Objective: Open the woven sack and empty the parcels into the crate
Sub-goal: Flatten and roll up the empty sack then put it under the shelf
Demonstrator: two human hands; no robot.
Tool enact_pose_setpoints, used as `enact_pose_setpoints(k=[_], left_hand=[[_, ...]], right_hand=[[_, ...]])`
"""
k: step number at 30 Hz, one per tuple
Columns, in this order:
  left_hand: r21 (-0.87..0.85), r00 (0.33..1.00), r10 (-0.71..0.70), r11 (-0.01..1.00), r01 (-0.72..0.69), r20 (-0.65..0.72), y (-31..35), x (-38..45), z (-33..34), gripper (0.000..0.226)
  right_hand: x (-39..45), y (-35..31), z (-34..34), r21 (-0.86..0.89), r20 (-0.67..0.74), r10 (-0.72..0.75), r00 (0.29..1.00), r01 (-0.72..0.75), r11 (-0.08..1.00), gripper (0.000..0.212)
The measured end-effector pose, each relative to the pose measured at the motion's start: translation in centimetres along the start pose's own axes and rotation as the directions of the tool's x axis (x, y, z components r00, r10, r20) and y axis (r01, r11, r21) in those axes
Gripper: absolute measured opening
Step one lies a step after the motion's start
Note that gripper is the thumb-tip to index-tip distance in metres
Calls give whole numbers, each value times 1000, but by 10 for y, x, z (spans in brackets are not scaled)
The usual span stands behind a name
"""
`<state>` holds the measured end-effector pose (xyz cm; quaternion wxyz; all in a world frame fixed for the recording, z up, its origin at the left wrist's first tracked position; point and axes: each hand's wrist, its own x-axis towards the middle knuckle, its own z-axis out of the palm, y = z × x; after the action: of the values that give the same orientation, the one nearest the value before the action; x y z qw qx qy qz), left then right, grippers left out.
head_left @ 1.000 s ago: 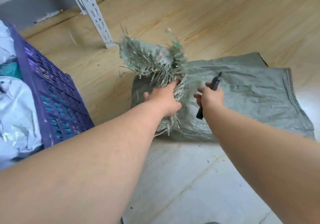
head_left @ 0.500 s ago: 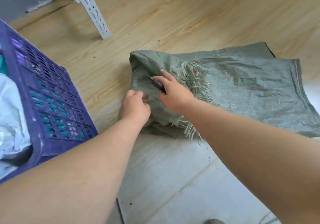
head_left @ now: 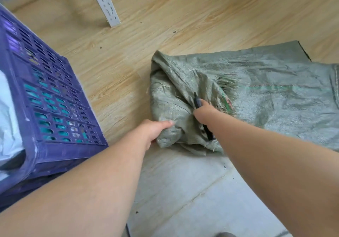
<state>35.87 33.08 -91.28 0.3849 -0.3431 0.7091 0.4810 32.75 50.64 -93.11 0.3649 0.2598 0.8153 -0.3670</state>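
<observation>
Hands gripping sack (head_left: 256, 93), right (head_left: 204, 112) holding cutter (head_left: 197, 101), parcels in crate (head_left: 45, 97)

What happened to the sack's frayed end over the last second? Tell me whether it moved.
Yes. The frayed end of the woven sack, earlier held up towards the white shelf leg, now lies folded down flat on the sack, farther from it.
</observation>
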Motion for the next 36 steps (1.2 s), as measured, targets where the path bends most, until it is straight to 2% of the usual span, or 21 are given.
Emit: enact_pose_setpoints(k=[2, 3, 5, 7, 8, 11, 13, 15, 17, 18, 19, 20, 22, 23, 25, 26, 28, 29, 30, 32, 36], left_hand=[[109, 969, 155, 985, -136, -191, 9, -3, -3, 54], [183, 913, 275, 956, -228, -302, 18, -9, -5, 46], [393, 729, 527, 841, -373, -437, 37, -27, -9, 41], [627, 559, 708, 680, -379, -430, 50, -46, -7, 56], [713, 523, 759, 606, -353, -387, 55, -54, -4, 65], [882, 494, 844, 381, -278, -209, 55, -55, 13, 75], [932, 505, 855, 269, -242, -116, 52, -50, 24, 80], [962, 531, 847, 140, -233, 6, 48, -46, 34, 88], [951, 624, 757, 7, -309, 197, 43, -46, 44, 95], [921, 687, 662, -10, -390, 298, 42, -47, 48, 96], [877, 731, 559, 14, -481, 392, 41, -47, 51, 94], [826, 738, 501, 76, -558, 452, 39, -47, 54, 84], [723, 680, 602, 232, -651, 419, 37, -45, 52, 50], [691, 654, 692, 312, -653, 305, 38, -45, 49, 38], [690, 630, 776, 440, -575, 31, 41, -42, 37, 34], [697, 651, 757, 497, -517, -57, 42, -39, 30, 37], [675, 761, 629, 632, -382, -158, 42, -32, 18, 52], [646, 824, 538, 696, -315, -179, 41, -28, 14, 62], [607, 874, 451, 750, -261, -181, 39, -24, 10, 73], [529, 940, 300, 831, -173, -162, 33, -18, 5, 91], [366, 998, 33, 931, -13, -50, 13, -9, 1, 112]], right_hand=[[-1, -6, 9, 208, 55, -66, 996, 53, 977, 61], [-2, -11, 13, 355, 100, -96, 990, 55, 933, 58], [-4, -25, 22, 596, 183, -156, 971, 16, 803, 39], [-11, -41, 26, 692, 213, -191, 958, -10, 722, 15], [-15, -48, 26, 712, 209, -206, 956, -4, 702, 10], [-15, -54, 16, 703, 107, -125, 986, 14, 711, 25], [-19, -40, 4, 647, 36, -10, 999, -16, 763, 36], [-17, -15, -10, 641, -77, 112, 991, -37, 767, 41], [-15, 5, -28, 643, -229, 257, 939, -53, 764, 44], [-20, 13, -37, 681, -332, 317, 888, -7, 732, 45], [-29, 14, -48, 710, -439, 368, 820, 65, 701, 45], [-34, 13, -55, 691, -560, 370, 741, 172, 702, 42], [-44, 2, -60, 517, -746, 221, 629, 337, 787, 32], [-48, -5, -60, 394, -785, 83, 614, 393, 831, 29], [-49, -15, -47, 176, -729, -153, 668, 399, 900, 29], [-44, -15, -40, 102, -634, -196, 748, 332, 938, 32], [-34, -9, -25, 49, -331, -95, 939, 118, 992, 41], [-29, -3, -19, 61, -184, -20, 983, 32, 998, 42], [-25, 4, -15, 82, -96, 21, 995, -13, 997, 42], [-24, 9, -14, 131, -48, 42, 998, -35, 991, 41], [-18, 10, -8, 369, 37, 107, 994, -113, 923, 41]])
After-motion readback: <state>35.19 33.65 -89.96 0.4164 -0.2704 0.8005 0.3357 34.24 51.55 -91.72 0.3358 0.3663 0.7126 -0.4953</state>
